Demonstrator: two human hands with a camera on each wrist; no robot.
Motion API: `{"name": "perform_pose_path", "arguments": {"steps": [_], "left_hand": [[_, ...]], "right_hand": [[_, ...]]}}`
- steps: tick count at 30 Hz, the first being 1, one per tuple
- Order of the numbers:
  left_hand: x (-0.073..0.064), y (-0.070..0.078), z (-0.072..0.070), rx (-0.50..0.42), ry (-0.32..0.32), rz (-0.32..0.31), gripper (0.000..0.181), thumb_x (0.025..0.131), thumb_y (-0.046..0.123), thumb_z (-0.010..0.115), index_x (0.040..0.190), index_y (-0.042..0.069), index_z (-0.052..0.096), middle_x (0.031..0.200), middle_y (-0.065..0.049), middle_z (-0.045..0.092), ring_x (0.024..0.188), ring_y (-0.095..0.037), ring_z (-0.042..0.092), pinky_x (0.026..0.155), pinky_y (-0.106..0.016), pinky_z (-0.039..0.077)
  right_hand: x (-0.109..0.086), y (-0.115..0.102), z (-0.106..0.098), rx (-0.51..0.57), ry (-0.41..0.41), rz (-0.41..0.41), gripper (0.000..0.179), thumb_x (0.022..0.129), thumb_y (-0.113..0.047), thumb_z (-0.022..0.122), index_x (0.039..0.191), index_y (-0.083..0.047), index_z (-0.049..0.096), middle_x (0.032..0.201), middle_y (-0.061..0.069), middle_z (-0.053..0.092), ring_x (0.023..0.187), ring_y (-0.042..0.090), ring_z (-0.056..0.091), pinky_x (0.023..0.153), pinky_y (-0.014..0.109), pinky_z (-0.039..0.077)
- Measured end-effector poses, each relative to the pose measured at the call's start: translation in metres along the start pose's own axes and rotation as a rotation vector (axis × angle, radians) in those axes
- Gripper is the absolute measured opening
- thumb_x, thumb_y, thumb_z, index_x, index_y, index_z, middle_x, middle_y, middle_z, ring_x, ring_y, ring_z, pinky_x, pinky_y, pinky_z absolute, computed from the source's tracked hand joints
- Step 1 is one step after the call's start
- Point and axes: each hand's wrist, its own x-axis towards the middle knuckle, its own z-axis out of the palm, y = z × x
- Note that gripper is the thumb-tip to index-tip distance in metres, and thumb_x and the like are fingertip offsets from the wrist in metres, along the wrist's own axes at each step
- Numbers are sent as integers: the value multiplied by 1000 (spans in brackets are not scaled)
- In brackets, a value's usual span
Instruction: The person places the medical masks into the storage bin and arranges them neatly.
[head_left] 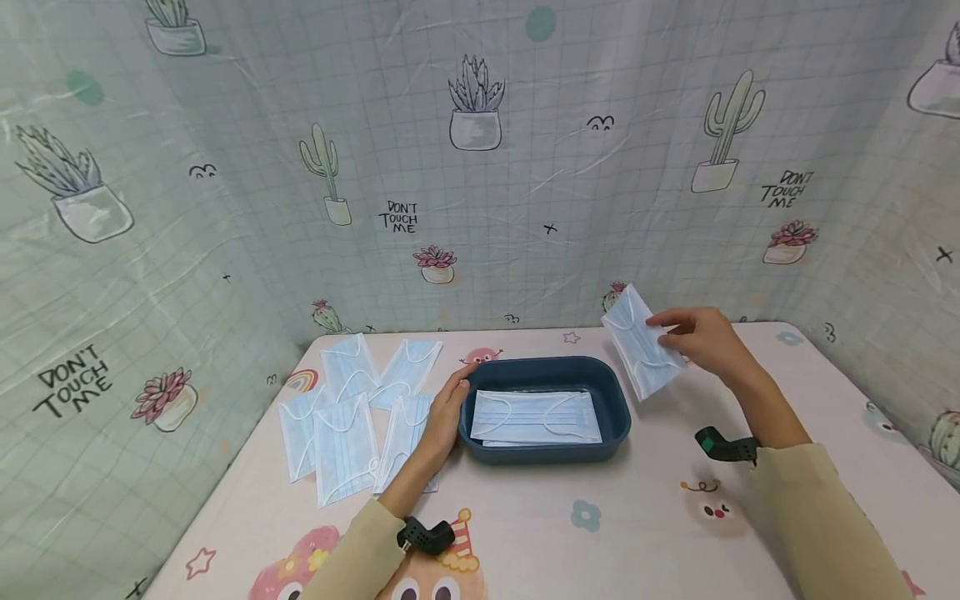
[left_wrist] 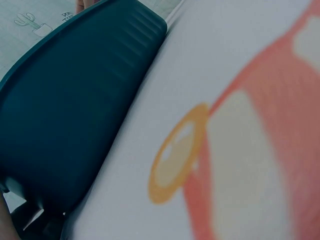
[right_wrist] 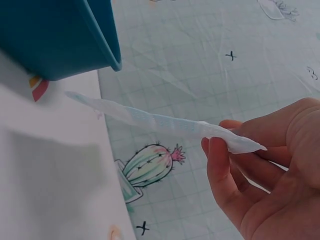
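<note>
A dark teal plastic basin (head_left: 543,454) stands mid-table, and in it lie blue face masks (head_left: 536,417) with white ear loops, stacked flat. Against the basin's left wall rests my left hand (head_left: 444,412), its fingers extended along the side up to the rim. My right hand (head_left: 701,337) pinches another face mask (head_left: 637,342) by its right edge, between thumb and fingers. That mask hangs tilted in the air at the basin's right. Seen edge-on in the right wrist view, the pinched mask (right_wrist: 165,122) looks thin. The left wrist view shows mostly the basin's outer wall (left_wrist: 75,110).
Several loose masks (head_left: 345,442) lie overlapping on the table left of the basin, partly behind my left forearm. A patterned cloth (head_left: 525,208) with cactus drawings rises behind and on both sides of the pink printed tabletop (head_left: 645,517).
</note>
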Motion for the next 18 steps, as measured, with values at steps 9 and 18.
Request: {"name": "perform_pose_path", "arguments": {"steps": [9,18], "left_hand": [[0,2,0,14,-3,-3,44,112,33,38,153,22,51,162,1,47,157,-24,33,131,-53,20],[-2,1,-1,22,-7,2,45,112,32,37,154,19,50,163,1,46,157,-25,31,131,-53,19]], "right_hand": [[-1,-2,1,4,3,-25,35,100,-8,61,133,0,66,139,28,61,115,38,62,74,12,50],[-1,1,9,9,-18,-26,33,102,-9,59,133,-2,67,139,27,61,115,38,62,79,13,52]]}}
